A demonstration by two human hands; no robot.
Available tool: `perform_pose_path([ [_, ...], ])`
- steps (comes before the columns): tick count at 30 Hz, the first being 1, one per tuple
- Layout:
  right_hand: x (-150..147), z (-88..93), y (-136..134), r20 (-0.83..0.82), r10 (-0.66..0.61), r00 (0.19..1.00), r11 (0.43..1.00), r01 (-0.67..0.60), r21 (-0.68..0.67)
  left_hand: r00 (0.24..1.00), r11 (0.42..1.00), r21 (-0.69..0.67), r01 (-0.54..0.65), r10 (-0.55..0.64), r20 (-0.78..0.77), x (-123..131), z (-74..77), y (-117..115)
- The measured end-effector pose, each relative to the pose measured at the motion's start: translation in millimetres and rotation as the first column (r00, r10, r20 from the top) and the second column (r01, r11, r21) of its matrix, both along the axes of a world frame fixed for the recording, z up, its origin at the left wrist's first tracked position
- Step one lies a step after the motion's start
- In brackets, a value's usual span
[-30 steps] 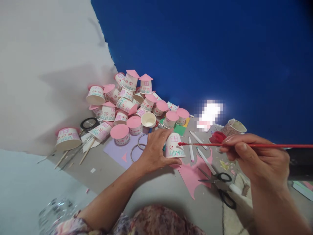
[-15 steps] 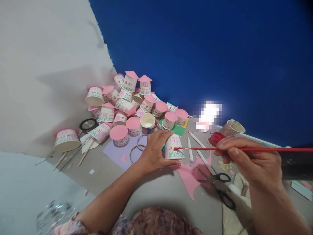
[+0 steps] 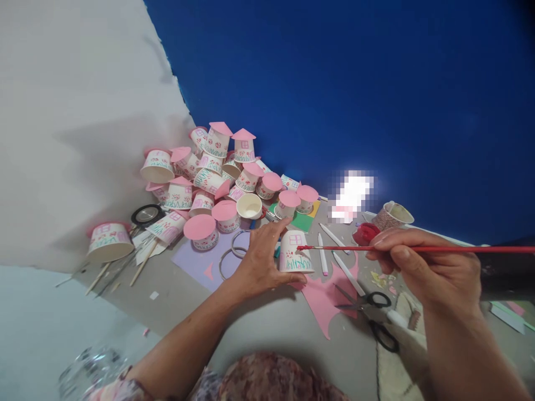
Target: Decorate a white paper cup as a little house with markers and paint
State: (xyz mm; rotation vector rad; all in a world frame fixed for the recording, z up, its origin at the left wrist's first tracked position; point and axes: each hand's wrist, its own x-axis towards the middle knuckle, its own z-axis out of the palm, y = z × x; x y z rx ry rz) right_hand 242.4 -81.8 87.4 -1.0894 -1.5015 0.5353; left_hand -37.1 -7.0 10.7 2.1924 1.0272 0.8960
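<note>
My left hand (image 3: 259, 257) grips an upside-down white paper cup (image 3: 295, 252) decorated with a pink window, a pink door and green grass. The cup stands on the grey surface, partly on a pink paper scrap (image 3: 325, 298). My right hand (image 3: 422, 267) pinches a thin red paintbrush (image 3: 401, 248) held level, its tip just at the cup's right side. Whether the tip touches the cup is unclear.
A heap of decorated cups with pink paper roofs (image 3: 217, 172) lies behind. Black scissors (image 3: 371, 312), white markers (image 3: 324, 253), a red paint lid (image 3: 364, 233), a patterned cup (image 3: 392, 216), tape rings (image 3: 232, 253) and wooden sticks (image 3: 137, 267) lie around. A blue wall (image 3: 355, 83) stands behind.
The brush tip touched the cup's side half a second ago and has since lifted slightly. The cup has turned a little, showing a pink door on its left.
</note>
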Motion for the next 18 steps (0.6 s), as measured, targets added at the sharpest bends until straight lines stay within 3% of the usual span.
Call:
perform_pose_path([
  [4,5.6,-5.2,1.8,0.044,0.064,0.997,0.998,-0.065,0.012,1.000,1.000,0.006,0.000,0.000,0.022,0.9,-0.2,-0.6],
  [18,7.6,-2.3,1.9,-0.005,0.046,0.999,0.998,-0.046,0.046,0.999,0.999,0.042,-0.024,0.023,0.035,-0.3,-1.8,-1.7],
])
